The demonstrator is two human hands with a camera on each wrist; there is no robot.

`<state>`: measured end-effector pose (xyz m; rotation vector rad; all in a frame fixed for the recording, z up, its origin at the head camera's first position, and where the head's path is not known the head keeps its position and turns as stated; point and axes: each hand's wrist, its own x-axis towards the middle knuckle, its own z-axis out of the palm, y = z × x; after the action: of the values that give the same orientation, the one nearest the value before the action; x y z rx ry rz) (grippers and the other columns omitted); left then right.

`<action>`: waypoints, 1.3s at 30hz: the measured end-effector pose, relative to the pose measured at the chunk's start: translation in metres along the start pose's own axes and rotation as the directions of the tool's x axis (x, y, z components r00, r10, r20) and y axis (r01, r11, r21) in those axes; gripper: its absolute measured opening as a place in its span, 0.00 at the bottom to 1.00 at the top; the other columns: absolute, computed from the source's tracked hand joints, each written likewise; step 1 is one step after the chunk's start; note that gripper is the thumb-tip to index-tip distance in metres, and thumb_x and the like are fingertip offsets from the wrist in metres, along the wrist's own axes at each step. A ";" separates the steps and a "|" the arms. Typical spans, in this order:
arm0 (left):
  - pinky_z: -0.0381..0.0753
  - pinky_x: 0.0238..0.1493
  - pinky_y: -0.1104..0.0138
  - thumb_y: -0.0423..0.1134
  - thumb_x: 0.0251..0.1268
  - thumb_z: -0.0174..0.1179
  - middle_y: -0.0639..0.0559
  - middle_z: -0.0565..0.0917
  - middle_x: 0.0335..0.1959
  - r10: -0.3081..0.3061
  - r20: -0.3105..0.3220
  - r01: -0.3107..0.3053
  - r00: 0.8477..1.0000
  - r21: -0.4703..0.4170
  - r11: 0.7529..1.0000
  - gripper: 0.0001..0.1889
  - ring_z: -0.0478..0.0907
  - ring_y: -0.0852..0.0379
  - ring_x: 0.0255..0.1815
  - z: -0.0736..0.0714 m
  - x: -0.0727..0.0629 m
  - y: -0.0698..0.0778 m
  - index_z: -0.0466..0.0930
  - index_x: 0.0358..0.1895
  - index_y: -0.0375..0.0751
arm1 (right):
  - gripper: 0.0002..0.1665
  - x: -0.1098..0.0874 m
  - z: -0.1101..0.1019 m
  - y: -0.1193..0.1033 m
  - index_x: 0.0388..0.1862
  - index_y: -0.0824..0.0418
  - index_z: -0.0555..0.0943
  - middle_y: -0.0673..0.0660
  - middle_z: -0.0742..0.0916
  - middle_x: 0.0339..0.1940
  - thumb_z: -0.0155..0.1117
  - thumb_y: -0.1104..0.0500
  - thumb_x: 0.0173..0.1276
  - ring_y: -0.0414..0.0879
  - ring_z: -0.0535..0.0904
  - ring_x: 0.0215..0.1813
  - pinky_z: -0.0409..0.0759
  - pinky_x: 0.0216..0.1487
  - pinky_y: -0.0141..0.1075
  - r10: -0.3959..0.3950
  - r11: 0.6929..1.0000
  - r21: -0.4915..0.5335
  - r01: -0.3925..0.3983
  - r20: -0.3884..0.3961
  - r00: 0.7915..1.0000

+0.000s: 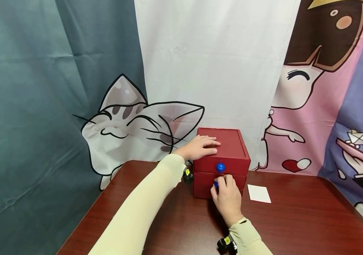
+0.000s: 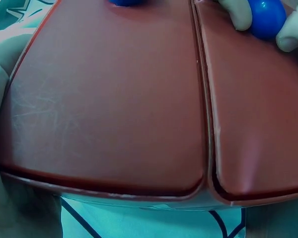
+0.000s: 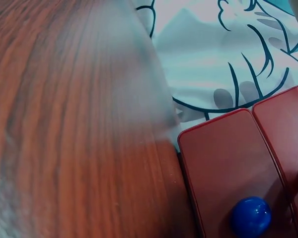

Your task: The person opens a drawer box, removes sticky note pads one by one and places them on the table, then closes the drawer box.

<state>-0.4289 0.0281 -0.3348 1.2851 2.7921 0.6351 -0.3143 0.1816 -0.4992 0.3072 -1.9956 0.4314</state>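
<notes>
A red two-drawer box [image 1: 221, 138] stands on the table in the head view, with both drawer fronts flush. On its top, toward the left, rests my left hand [image 1: 199, 147], fingers extended. My right hand [image 1: 227, 198] is at the lower drawer [image 1: 202, 186], its thumb and a finger pinching the blue lower knob [image 2: 267, 19]. The left wrist view shows those fingertips on either side of the knob. Another blue knob [image 1: 220, 167] is on the upper drawer [image 1: 203, 165]. In the right wrist view, most of the right hand is outside the frame.
A white paper square [image 1: 259, 193] lies on the brown wooden table [image 1: 299, 209], right of the box. Behind the table hangs a printed curtain [image 1: 219, 63] with a cartoon cat. The table's left edge runs beside my left arm.
</notes>
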 end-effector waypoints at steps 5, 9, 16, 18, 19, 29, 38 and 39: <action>0.38 0.81 0.53 0.55 0.76 0.52 0.54 0.64 0.79 0.006 -0.003 -0.006 1.000 0.005 1.000 0.26 0.52 0.51 0.81 0.001 -0.001 0.002 0.72 0.74 0.57 | 0.10 -0.002 -0.001 0.000 0.36 0.61 0.77 0.61 0.76 0.37 0.68 0.61 0.57 0.56 0.79 0.32 0.80 0.23 0.49 0.003 1.000 -0.003 -0.003 -0.014 1.000; 0.38 0.81 0.53 0.53 0.76 0.53 0.54 0.64 0.79 0.001 -0.009 -0.001 1.000 -0.004 1.000 0.25 0.52 0.51 0.81 -0.001 -0.002 0.004 0.72 0.73 0.57 | 0.09 -0.003 -0.003 0.000 0.36 0.60 0.77 0.60 0.76 0.37 0.67 0.59 0.59 0.55 0.80 0.28 0.79 0.22 0.48 0.011 1.000 -0.001 -0.011 -0.005 1.000; 0.38 0.81 0.53 0.53 0.77 0.52 0.54 0.64 0.79 0.013 -0.013 -0.013 1.000 0.000 1.000 0.25 0.52 0.51 0.81 -0.002 -0.001 0.002 0.73 0.73 0.56 | 0.09 -0.008 -0.009 -0.005 0.37 0.60 0.79 0.61 0.76 0.37 0.66 0.59 0.60 0.54 0.80 0.26 0.80 0.22 0.48 0.005 1.000 0.009 -0.005 -0.009 1.000; 0.38 0.81 0.53 0.52 0.77 0.52 0.54 0.64 0.78 0.016 -0.015 -0.016 1.000 -0.002 1.000 0.24 0.53 0.51 0.81 -0.003 -0.001 0.001 0.73 0.73 0.57 | 0.08 -0.009 -0.010 -0.006 0.37 0.60 0.79 0.61 0.76 0.37 0.66 0.59 0.60 0.54 0.80 0.25 0.80 0.22 0.48 -0.003 1.000 0.015 0.003 -0.004 1.000; 0.38 0.81 0.53 0.52 0.77 0.52 0.54 0.64 0.78 0.017 -0.016 -0.017 1.000 -0.003 1.000 0.24 0.53 0.51 0.81 -0.003 -0.001 0.000 0.73 0.72 0.57 | 0.08 -0.009 -0.011 -0.007 0.37 0.59 0.79 0.60 0.76 0.37 0.66 0.58 0.61 0.53 0.79 0.26 0.80 0.22 0.48 -0.009 1.000 0.017 0.009 0.000 1.000; 0.39 0.81 0.53 0.52 0.76 0.53 0.53 0.65 0.78 0.015 -0.029 -0.016 0.999 -0.017 1.000 0.24 0.54 0.52 0.80 -0.001 -0.001 0.001 0.74 0.71 0.56 | 0.07 -0.012 -0.017 -0.004 0.31 0.61 0.80 0.59 0.76 0.31 0.66 0.59 0.56 0.52 0.76 0.25 0.77 0.22 0.47 -0.121 0.991 0.047 0.125 -0.077 0.990; 0.40 0.81 0.54 0.52 0.76 0.53 0.55 0.65 0.78 0.005 -0.027 -0.005 1.000 -0.014 1.000 0.24 0.54 0.53 0.80 -0.001 -0.001 0.002 0.74 0.72 0.57 | 0.07 -0.013 -0.026 -0.006 0.32 0.60 0.81 0.58 0.75 0.32 0.63 0.57 0.57 0.50 0.76 0.23 0.78 0.22 0.45 -0.127 0.990 0.062 0.130 -0.042 0.991; 0.40 0.81 0.54 0.52 0.76 0.53 0.54 0.65 0.78 0.005 -0.028 -0.006 1.000 -0.016 1.000 0.24 0.54 0.53 0.80 -0.001 -0.001 0.002 0.74 0.72 0.56 | 0.07 -0.013 -0.028 -0.006 0.32 0.59 0.80 0.58 0.75 0.32 0.63 0.57 0.57 0.49 0.76 0.23 0.78 0.23 0.44 -0.123 0.990 0.061 0.124 -0.026 0.992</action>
<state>-0.4268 0.0281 -0.3336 1.2919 2.8002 0.6788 -0.2835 0.1883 -0.4982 0.4606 -1.9320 0.4167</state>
